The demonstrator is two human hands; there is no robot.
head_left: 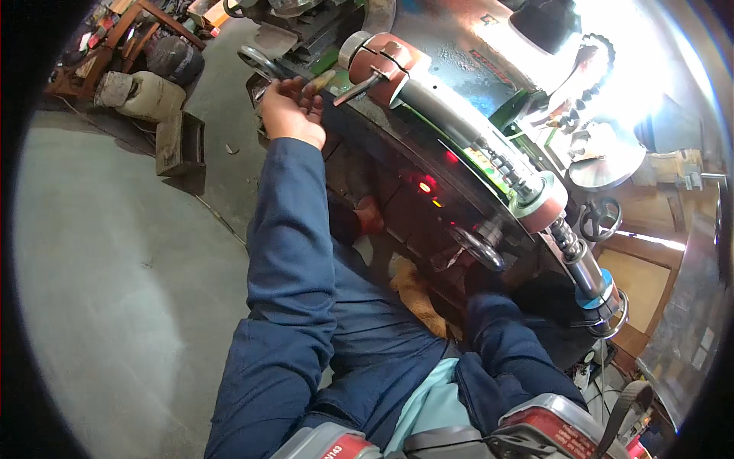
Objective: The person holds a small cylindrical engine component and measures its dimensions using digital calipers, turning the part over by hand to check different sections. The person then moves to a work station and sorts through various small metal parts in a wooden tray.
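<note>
My left hand (294,112) is by the upper left corner of the machine, close to a metal handwheel (258,61). Its fingers are loosely curled and apart, and I see nothing in them. My right forearm (501,321) reaches under the machine's front edge toward a second, shiny handwheel (480,249); deep shadow hides most of that hand, so its grip does not show. Above both runs a long steel shaft (443,109), slanting down to the right. A copper-coloured clamp (388,65) with a protruding lever (358,89) surrounds its upper end.
Red and amber lights (426,187) glow on the machine's dark front. A bright lamp (544,27) glares behind the shaft. On the floor at left stand a wooden box (180,143) and a dirty plastic jerrycan (145,97). A bare foot (370,215) shows below the machine's edge.
</note>
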